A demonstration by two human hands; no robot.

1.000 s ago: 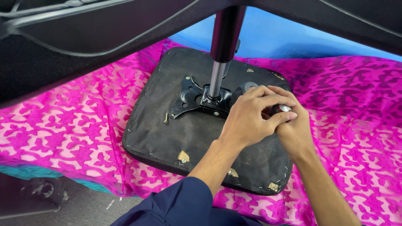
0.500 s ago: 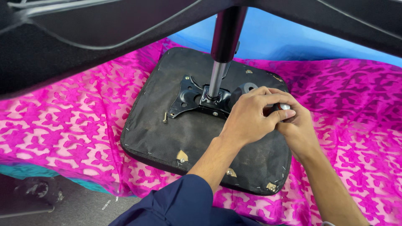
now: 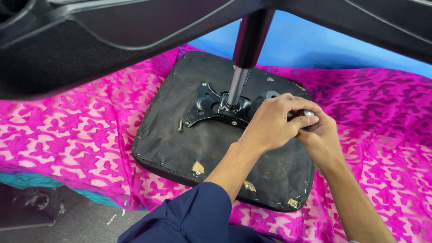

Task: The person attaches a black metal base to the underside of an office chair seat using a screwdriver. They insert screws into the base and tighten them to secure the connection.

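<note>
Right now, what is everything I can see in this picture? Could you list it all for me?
Seat cushion: one, black, upside down on the cloth.
Metal mounting plate: one, black, on the cushion's middle.
Column: one, black over silver, rising from the plate.
Loose screw: one, brassy, left of the plate.
Patterned cloth: one, pink, under the cushion.
Blue surface: one, behind.
Small metal part: one, silver, pinched at the fingertips.
Left hand: on the part, dark blue sleeve.
Right hand: under the left, at the part.

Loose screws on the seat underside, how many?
1. A loose screw lies on the black seat bottom, just left of the metal plate. The hands may hide others.
</note>
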